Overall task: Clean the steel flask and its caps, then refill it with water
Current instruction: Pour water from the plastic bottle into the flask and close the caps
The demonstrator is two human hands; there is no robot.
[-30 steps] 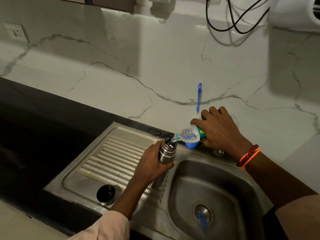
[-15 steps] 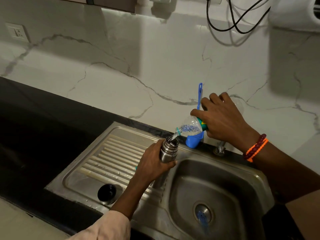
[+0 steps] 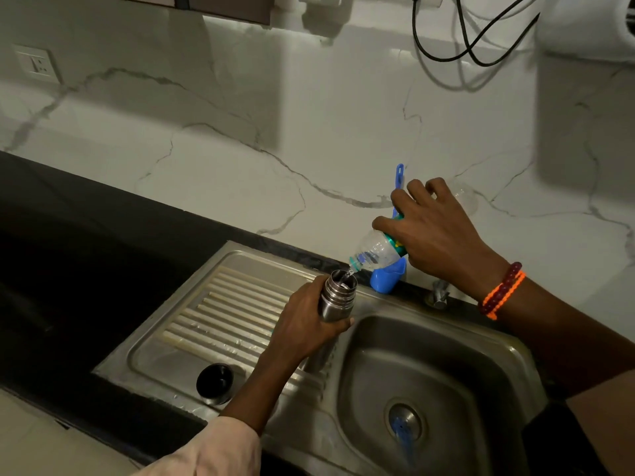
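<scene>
Flask [image 3: 338, 295] stands upright on the sink's drainboard [image 3: 220, 304], gripped around its body by the left hand [image 3: 304, 324]. Above it the right hand [image 3: 434, 231] holds the plastic bottle [image 3: 376, 250], tipped steeper than a second ago, water streaming into the flask's mouth. Black cap [image 3: 214, 381] lies unmoved on the drainboard.

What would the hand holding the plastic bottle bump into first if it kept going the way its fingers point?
The right hand points up and left, toward the back. It would probably meet the marble wall first, maybe brushing the blue brush handle beside its fingers. Depth is hard to judge from one view.
</scene>
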